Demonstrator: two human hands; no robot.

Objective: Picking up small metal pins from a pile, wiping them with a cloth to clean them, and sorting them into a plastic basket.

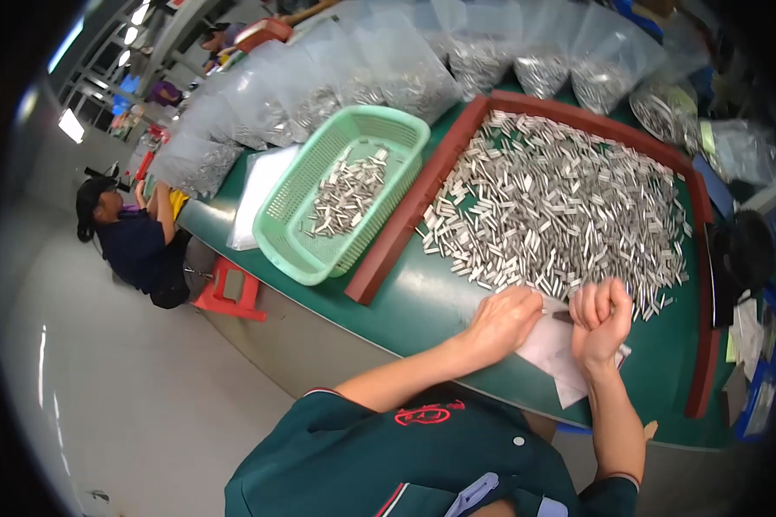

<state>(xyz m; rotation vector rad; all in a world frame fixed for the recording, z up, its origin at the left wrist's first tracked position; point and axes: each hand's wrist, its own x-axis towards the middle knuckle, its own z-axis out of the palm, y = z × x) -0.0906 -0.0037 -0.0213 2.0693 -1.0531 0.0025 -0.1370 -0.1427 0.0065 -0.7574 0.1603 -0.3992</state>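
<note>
My left hand [502, 323] is closed in a pinch, with the pale end of a small metal piece [544, 310] showing at its fingertips. Close to its right, my right hand [600, 323] makes a fist around a dark, slim tool [563, 316]; only its short end shows, pointing toward the left hand. Beneath both hands lies a creased sheet of white paper [553, 351] on the green tabletop [444, 312]. Just beyond them spreads a thick layer of small silvery metal pieces [569, 207], bounded by a reddish-brown frame [409, 215].
A light-green plastic basket [280, 233] holding more metal pieces stands left of the frame. Clear bags of metal parts [405, 73] line the table's back. A black round object [744, 246] stands at the right. Another person [142, 237] sits far left near a red stool [233, 289].
</note>
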